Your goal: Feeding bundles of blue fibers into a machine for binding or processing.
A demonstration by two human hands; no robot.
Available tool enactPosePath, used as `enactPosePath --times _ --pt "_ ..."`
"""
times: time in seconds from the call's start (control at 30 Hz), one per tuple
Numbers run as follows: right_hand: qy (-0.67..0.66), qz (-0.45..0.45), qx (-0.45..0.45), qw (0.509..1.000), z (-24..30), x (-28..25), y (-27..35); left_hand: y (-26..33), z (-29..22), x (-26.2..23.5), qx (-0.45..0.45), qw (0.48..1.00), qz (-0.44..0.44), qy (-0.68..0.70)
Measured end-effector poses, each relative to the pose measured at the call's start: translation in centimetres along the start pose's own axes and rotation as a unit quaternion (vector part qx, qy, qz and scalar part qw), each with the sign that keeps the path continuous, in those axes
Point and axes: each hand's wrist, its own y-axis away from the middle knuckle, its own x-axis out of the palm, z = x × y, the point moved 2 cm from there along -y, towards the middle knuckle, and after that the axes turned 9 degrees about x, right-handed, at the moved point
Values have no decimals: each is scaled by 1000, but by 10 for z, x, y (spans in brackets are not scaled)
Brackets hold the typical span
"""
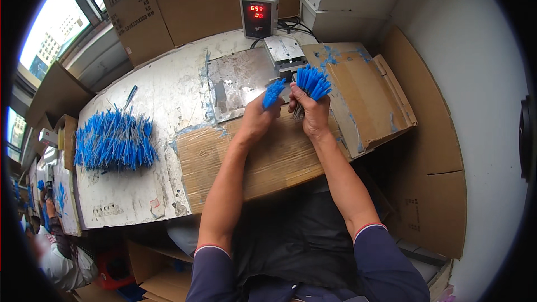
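My right hand (311, 111) grips a thick bundle of thin blue-tipped brushes (312, 81), blue ends fanned upward. My left hand (258, 116) pinches a smaller tuft of the same blue brushes (273, 93) just to the left of the bundle. Both hands hover over a metal plate (238, 81) on the workbench, in front of a small metal press block (285, 53). A grey box with a red digit display (259, 14) stands behind the block.
A large heap of blue brushes (114, 140) lies at the left of the bench. Cardboard sheets (358, 86) cover the right side and front edge. Big cartons (184, 0) stand behind. Another person (53, 246) sits at far lower left.
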Motion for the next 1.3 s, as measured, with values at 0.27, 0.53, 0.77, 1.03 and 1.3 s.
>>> enactPosePath --times 0.27,0.53,0.77,1.03,1.3 --pt "40 -40 110 992 -10 -14 4 -2 12 -7 -22 972 -128 194" --pt "96 20 216 971 -7 11 13 -7 10 0 -19 982 -151 113" --pt "37 32 226 973 -20 7 21 -1 6 -7 -68 973 -89 203" --pt "3 -14 197 980 -14 5 31 0 1 -3 -53 976 -100 187" --pt "45 -76 205 975 -12 -12 4 -12 20 -10 -19 950 -301 86"
